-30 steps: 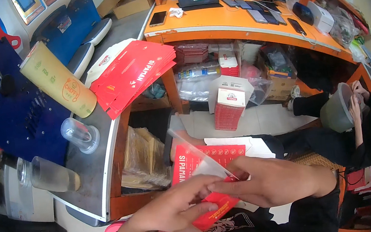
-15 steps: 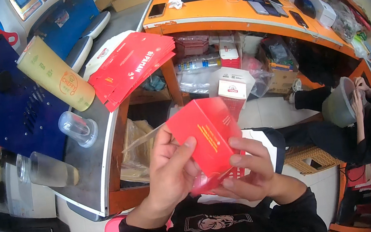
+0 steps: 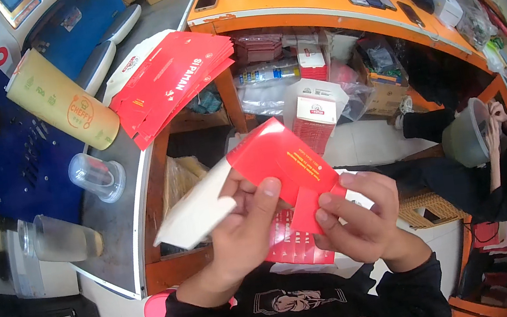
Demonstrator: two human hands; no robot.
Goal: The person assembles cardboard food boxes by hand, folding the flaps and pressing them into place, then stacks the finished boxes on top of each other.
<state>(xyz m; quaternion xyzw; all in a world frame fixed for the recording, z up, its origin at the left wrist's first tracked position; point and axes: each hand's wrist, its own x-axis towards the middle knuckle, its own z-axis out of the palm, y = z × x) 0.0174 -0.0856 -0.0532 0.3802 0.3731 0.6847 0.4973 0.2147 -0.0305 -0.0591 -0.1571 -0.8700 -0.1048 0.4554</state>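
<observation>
Between my two hands is a red folding paper box (image 3: 282, 154), partly folded, its white inner flap (image 3: 192, 209) sticking out to the left. My left hand (image 3: 241, 231) grips its left side, thumb on the red face and fingers behind. With thumb and fingertips, my right hand (image 3: 362, 214) pinches a narrow red flap at the box's right end. Below the box, several red flat cartons (image 3: 294, 243) lie by my lap, partly covered by my hands. Just beyond it stands a red and white box (image 3: 314, 117) with its top flaps spread.
On the grey table at left lie a stack of red flat cartons (image 3: 175, 82), a tall paper cup roll (image 3: 64, 101), a clear plastic cup (image 3: 98, 177) and a clear jar (image 3: 60, 237). An orange desk (image 3: 284, 8) holds phones and a tablet. At right another person holds a tub (image 3: 465, 135).
The box has turned and opened out in my hands, so its white inner flap now shows at left. My right hand has shifted up and right onto a narrow flap.
</observation>
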